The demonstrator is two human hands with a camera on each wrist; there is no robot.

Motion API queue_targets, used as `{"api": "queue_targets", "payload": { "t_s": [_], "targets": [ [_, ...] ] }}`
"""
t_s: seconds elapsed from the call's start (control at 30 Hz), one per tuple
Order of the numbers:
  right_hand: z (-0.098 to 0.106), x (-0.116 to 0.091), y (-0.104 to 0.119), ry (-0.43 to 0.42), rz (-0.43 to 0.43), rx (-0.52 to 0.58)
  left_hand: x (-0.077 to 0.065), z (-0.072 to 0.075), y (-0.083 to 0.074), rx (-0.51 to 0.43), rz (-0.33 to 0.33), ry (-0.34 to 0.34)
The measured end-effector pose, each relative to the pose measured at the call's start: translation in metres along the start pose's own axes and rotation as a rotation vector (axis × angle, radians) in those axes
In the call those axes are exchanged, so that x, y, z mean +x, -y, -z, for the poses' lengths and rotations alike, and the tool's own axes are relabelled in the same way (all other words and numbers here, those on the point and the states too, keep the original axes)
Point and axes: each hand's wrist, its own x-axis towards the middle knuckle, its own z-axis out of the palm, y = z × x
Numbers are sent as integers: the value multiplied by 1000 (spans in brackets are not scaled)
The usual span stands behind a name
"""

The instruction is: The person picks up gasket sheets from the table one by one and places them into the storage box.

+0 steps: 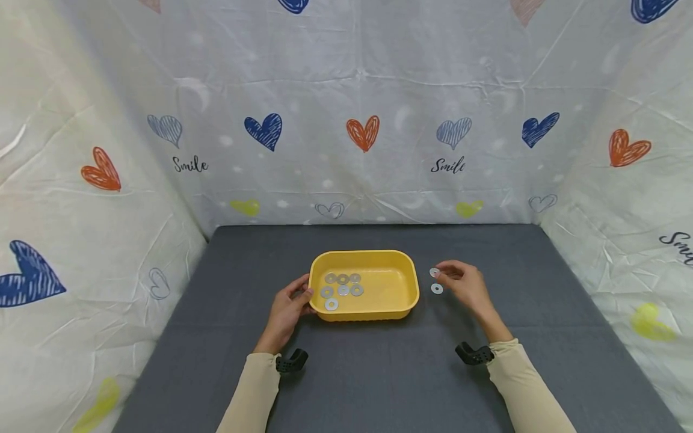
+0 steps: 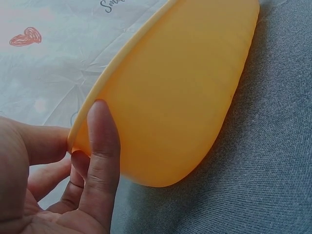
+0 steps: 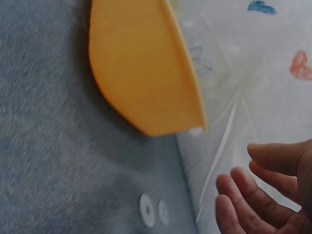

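A yellow plastic tray (image 1: 387,288) with rounded corners sits on the dark cloth in the head view. Several flat metal washers (image 1: 343,279) lie in its left half. At the tray's left end my left hand (image 1: 288,310) pinches the rim between thumb and fingers, as the left wrist view (image 2: 97,161) also shows. Beyond the right end, two more washers (image 1: 437,288) lie on the cloth, one behind the other. My right hand (image 1: 462,282) hovers beside the farther one. In the right wrist view its fingers (image 3: 243,195) are apart with nothing between them.
A dark grey cloth (image 1: 233,355) covers the table. Pale sheets printed with hearts (image 1: 363,133) hang behind it and along both sides. Black straps (image 1: 474,353) sit on both wrists, over cream sleeves.
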Motion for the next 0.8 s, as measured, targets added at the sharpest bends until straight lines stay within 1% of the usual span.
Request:
{"api": "queue_targets", "payload": {
  "t_s": [0.17,0.37,0.53,0.8],
  "targets": [
    [-1,4,-12,-69,-16,-44,0,0,0,0,4,-2],
    [-2,14,-23,-106,-14,-81,1,0,-1,2,3,-6],
    [-5,23,-30,-124,-24,-81,2,0,-1,7,-2,-4],
    [-9,32,-39,-114,-56,-71,0,0,0,11,-1,-5]
  ]
}}
